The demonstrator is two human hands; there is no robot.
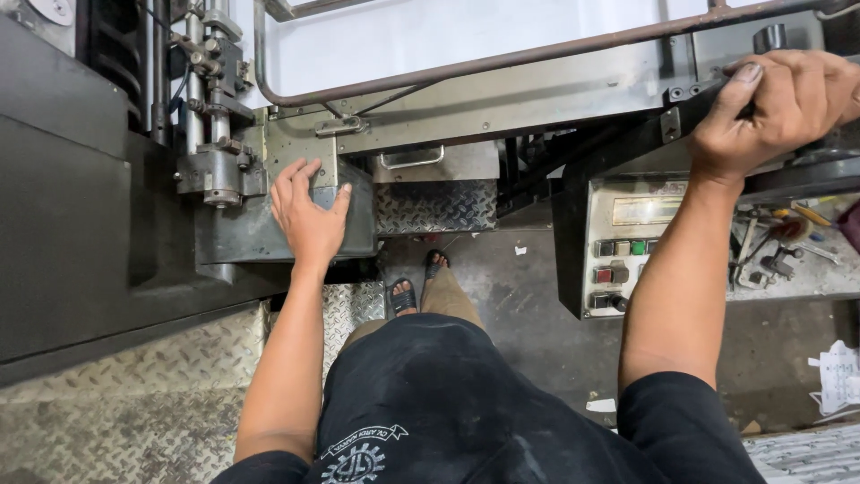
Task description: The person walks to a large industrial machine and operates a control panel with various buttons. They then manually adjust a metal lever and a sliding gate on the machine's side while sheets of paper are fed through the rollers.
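Two hands braced on machine. Left hand (309,213) flat, fingers spread, palm on grey metal housing (260,229) directly beneath. Right hand (775,108) curled tight around dark frame edge (694,106), running diagonally; control panel (623,251) below.

Dim, even light; sharp, slight edge distortion

An industrial workshop, likely a print shop: heavy steel machinery (269,179) fills the upper left of the frame, a control panel (623,246) with coloured buttons sits at right, and diamond-plate flooring (134,403) (worn, grimy) lies lower left, with scattered tools (779,251) at far right.
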